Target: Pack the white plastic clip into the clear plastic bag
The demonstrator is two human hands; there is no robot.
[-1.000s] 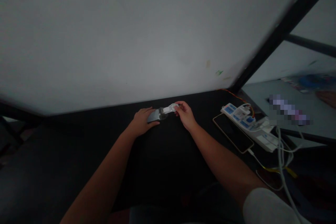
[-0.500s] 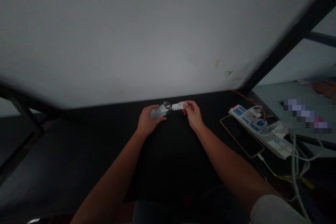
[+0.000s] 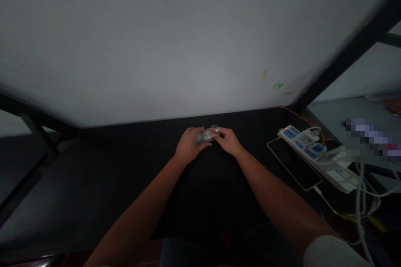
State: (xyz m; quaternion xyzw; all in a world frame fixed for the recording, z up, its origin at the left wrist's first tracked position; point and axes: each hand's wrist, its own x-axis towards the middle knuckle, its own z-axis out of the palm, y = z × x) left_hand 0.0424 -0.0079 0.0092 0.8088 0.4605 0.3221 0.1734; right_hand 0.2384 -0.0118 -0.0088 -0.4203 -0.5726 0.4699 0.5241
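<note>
My left hand [image 3: 187,147] is closed on a small clear plastic bag [image 3: 199,138], thumb along the near side and fingers along the far side. A coiled white cable [image 3: 206,134] shows at the bag, apparently within its mouth or behind its film; the dim light leaves this unclear. From the right, my right hand [image 3: 231,142] pinches the cable's near end between thumb and fingertips. Both hands are close together just above the black table [image 3: 125,183].
A phone [image 3: 294,164] lies to the right with a charging cable plugged in. Beside it stands a white power strip [image 3: 316,154] with several plugs and loose cables. A pale wall [image 3: 188,50] rises behind the table. Part of another person's hand [image 3: 393,106] shows at the far right.
The white cable has moved left from beside the bag into or against it. My right hand has come closer to my left. The view has shifted slightly.
</note>
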